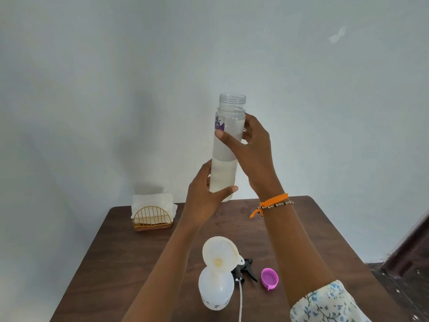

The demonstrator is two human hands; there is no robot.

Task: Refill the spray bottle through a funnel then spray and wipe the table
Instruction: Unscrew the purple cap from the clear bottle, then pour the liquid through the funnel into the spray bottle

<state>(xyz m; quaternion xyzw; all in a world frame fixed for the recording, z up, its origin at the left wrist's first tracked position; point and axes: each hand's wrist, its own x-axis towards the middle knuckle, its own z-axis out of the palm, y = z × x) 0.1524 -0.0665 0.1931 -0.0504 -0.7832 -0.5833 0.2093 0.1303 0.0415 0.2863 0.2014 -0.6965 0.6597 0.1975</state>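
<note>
Both hands hold the uncapped water bottle [226, 147] upright above the table [144, 256], the right hand [253, 149] curled round its upper half and the left hand [206, 196] gripping its base, while the funnel [220, 254] (seated in the spray bottle [216, 289]) waits well below and nearer the body, almost straight under the lower grip.
</note>
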